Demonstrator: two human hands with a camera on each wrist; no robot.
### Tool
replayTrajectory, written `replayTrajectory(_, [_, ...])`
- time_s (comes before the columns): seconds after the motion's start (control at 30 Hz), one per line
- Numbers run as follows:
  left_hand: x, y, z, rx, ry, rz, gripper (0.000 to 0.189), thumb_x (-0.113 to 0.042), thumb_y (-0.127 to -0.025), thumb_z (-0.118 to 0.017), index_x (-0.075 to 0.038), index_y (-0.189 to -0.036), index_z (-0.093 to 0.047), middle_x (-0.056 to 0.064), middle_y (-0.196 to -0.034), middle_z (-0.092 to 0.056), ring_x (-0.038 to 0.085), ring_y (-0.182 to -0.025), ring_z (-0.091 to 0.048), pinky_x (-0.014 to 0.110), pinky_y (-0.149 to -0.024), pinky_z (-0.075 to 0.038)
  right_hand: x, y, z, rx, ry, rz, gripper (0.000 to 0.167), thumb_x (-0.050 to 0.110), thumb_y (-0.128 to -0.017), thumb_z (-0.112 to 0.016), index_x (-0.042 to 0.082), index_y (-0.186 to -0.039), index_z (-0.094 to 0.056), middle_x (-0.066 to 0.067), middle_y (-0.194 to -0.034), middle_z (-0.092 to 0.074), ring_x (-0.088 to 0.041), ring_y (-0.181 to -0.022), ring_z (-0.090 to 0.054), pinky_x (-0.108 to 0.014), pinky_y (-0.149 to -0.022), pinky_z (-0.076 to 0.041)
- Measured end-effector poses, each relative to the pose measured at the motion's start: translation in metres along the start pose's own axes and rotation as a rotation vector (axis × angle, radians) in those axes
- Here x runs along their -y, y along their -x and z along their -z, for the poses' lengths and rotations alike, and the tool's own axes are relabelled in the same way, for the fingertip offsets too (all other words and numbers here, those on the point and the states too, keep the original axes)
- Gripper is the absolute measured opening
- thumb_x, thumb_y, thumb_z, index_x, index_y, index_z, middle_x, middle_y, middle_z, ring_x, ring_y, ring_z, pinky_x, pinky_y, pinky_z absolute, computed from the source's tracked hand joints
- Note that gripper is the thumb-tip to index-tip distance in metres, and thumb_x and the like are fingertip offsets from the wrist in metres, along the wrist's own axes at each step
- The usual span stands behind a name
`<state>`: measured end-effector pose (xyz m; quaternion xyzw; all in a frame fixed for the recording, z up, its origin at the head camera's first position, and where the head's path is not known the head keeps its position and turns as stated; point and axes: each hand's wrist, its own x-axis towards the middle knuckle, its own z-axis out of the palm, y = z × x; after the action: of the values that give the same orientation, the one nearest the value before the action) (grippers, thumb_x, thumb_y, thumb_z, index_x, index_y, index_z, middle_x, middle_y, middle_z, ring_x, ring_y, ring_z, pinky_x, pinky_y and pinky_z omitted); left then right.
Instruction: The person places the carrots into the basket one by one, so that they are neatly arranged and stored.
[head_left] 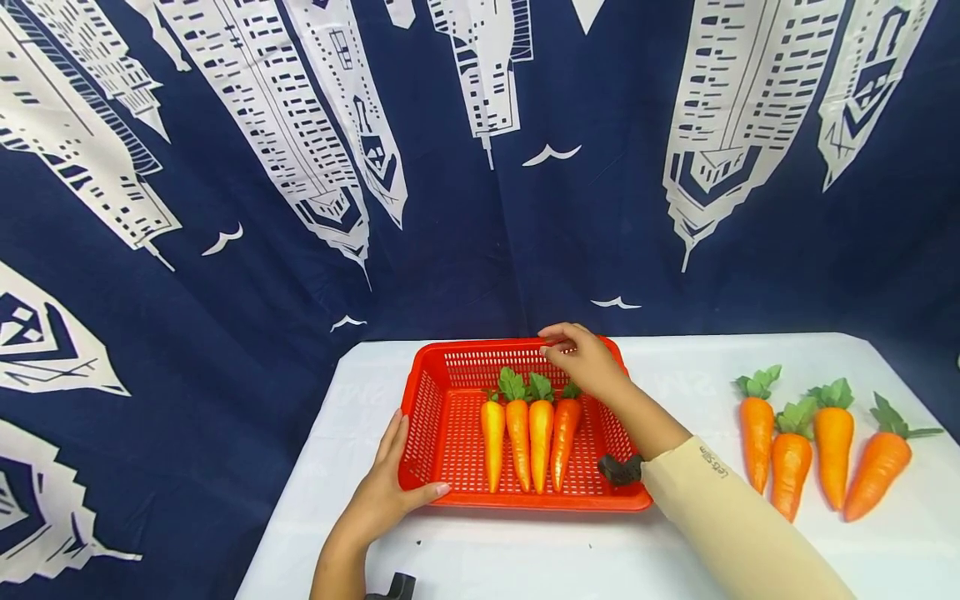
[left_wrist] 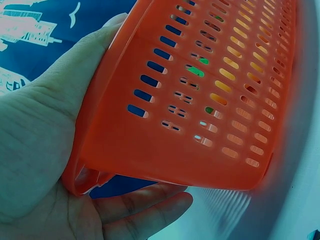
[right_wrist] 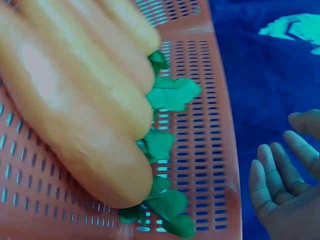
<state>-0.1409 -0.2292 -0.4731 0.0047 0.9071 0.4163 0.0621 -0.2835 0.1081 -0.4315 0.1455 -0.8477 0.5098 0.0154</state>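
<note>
A red plastic basket [head_left: 525, 502] with slotted walls stands on the table. Several orange carrots [head_left: 519, 442] with green leafy tops lie side by side in it, tops toward the far wall. My left hand [head_left: 381, 492] grips the basket's near left corner; in the left wrist view thumb and fingers lie on either side of the rim [left_wrist: 107, 90]. Over the basket's far right part is my right hand [head_left: 588, 360], holding nothing, its fingers loosely bent. In the right wrist view that hand [right_wrist: 290, 185] appears beyond the basket wall, apart from the carrots [right_wrist: 75, 110].
On the right of the white-covered table [head_left: 300, 533] several more leafy carrots [head_left: 832, 454] lie in a loose row. A dark blue cloth [head_left: 465, 267] printed with white buildings hangs behind. A black wrist device [head_left: 621, 469] sits on the right wrist.
</note>
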Motion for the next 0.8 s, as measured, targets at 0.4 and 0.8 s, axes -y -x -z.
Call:
replayTrajectory(0.4, [0.000,0.000,0.000,-0.005,-0.008,-0.009,0.121,-0.046,-0.075,-0.087,-0.029,-0.164,-0.007,-0.013,-0.171,0.001,0.040,-0.151,-0.031,0.069,-0.114,-0.034,0.009,0.012,0.038,-0.037,-0.064,-0.012,0.037,0.025,-0.100,-0.063,0.011,-0.134,-0.061,-0.014,-0.131,-0.065,-0.030,-0.115,-0.066,-0.037,-0.096,-0.055])
replayTrajectory(0.8, [0.001,0.000,0.000,-0.003,-0.004,-0.013,0.122,-0.048,-0.074,-0.087,-0.029,-0.164,-0.007,-0.013,-0.171,0.001,0.041,-0.151,-0.030,0.069,-0.113,-0.033,0.000,0.027,0.083,-0.101,0.009,-0.024,0.042,0.033,-0.102,-0.060,0.014,-0.140,-0.058,-0.013,-0.135,-0.063,-0.008,-0.111,-0.065,-0.044,-0.105,-0.052])
